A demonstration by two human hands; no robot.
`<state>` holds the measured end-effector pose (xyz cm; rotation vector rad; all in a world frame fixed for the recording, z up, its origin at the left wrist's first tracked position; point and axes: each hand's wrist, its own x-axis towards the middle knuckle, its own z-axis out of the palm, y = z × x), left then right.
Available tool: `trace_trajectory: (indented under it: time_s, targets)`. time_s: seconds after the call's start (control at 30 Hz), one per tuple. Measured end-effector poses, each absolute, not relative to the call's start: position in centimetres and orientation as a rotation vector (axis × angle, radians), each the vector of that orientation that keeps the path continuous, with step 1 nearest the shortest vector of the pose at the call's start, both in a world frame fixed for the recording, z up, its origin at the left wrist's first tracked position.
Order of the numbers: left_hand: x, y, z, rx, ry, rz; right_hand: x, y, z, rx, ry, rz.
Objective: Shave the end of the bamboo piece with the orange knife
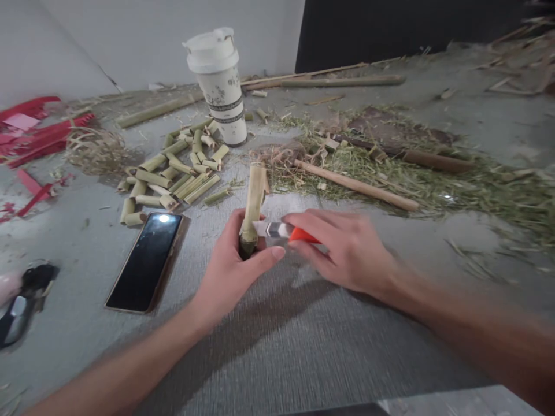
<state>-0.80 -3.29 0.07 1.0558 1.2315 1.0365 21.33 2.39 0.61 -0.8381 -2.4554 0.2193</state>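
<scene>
- The left hand point(236, 260) gripped the lower end of a bamboo stalk piece point(254, 199), standing upright on the grey table point(303, 346).
- The right hand point(342, 248) clasped an orange utility knife point(286, 231), blade against the stalk.
- Cut bamboo segments point(173, 173), a phone point(145, 261) and a lidded cup point(221, 84) lay beyond, before a white wall point(143, 34).

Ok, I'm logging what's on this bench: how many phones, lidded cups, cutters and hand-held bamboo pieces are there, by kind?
phone: 1
lidded cup: 1
cutter, held in the right hand: 1
bamboo piece, held upright in the left hand: 1
Total: 4
</scene>
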Motion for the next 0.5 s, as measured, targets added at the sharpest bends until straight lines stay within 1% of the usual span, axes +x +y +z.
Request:
trace_trajectory:
  time_s: [0.13, 0.5]
  targets:
    - [-0.83, -3.33, -0.12, 0.932, 1.092, 1.018, 21.08, 2.21, 0.22, -0.714, -2.535, 0.347]
    - [-1.07, -3.46, -0.54, 0.991, 1.078, 1.004, 21.31, 2.36, 0.04, -0.685, -2.549, 0.387]
